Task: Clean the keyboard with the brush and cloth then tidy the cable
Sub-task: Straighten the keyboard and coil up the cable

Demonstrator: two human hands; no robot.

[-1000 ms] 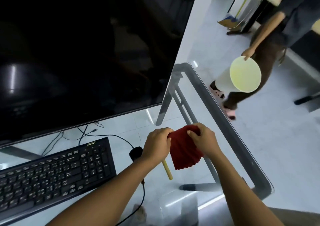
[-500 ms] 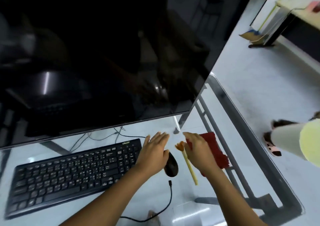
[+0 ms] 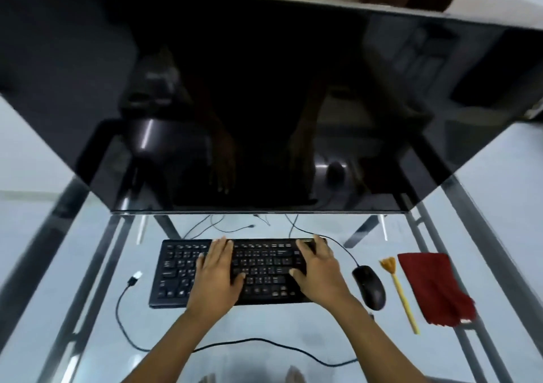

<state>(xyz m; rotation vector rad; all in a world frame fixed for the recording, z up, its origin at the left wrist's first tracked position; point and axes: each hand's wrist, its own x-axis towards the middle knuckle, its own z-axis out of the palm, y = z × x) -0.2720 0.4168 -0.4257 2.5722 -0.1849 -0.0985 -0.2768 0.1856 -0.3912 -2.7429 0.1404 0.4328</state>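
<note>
Nearby, mouse (image 3: 368,287) just right of the keyboard (image 3: 176,274), brush (image 3: 400,290) then red cloth (image 3: 435,288) beyond, loose cable (image 3: 122,321) looping front-left, dark monitor (image 3: 264,103) behind, glass counter (image 3: 88,294) over pale floor, left grip (image 3: 217,277) and right grip (image 3: 318,277) flat on keys, fingers straight, holding nothing.

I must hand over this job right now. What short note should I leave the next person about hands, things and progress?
Left hand: open, flat on the keyboard.
Right hand: open, flat on its right part.
Brush and cloth lie unheld on the desk, right of the mouse.
Cable lies loose along the front edge, its plug left of the keyboard.
Done: cannot tell whether the keys are cleaned.
Left: tidy the cable, at the least.
</note>
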